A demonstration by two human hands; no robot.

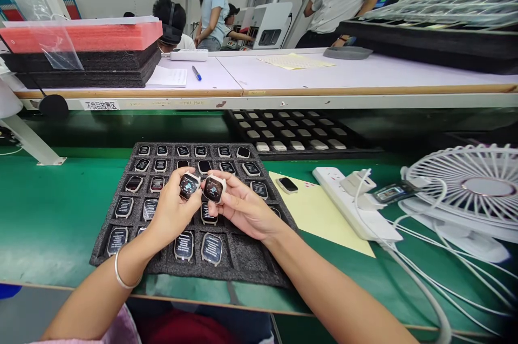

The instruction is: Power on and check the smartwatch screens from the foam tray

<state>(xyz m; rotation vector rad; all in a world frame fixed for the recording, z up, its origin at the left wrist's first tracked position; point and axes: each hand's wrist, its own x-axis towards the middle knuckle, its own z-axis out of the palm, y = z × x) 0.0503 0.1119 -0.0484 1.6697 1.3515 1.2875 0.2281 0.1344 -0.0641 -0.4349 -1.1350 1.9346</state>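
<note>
My left hand (175,209) is closed around a smartwatch body (188,186) without a strap, its dark screen lit and facing up. In my right hand (246,206) I grip a second smartwatch (214,188) by its edges, also with a lit dial. The two watches are side by side, above a black foam tray (253,258). Rows of strapless watches fill most of its pockets, many with white text on their screens, like the watch (212,248) in the front row. My hands and forearms hide part of the tray.
A single watch (287,185) lies on yellow paper (324,220) to the right. Beyond it are a white power strip (356,206), cables and a white fan (469,187). Another watch tray (291,128) sits under the shelf (283,77). Several people work behind.
</note>
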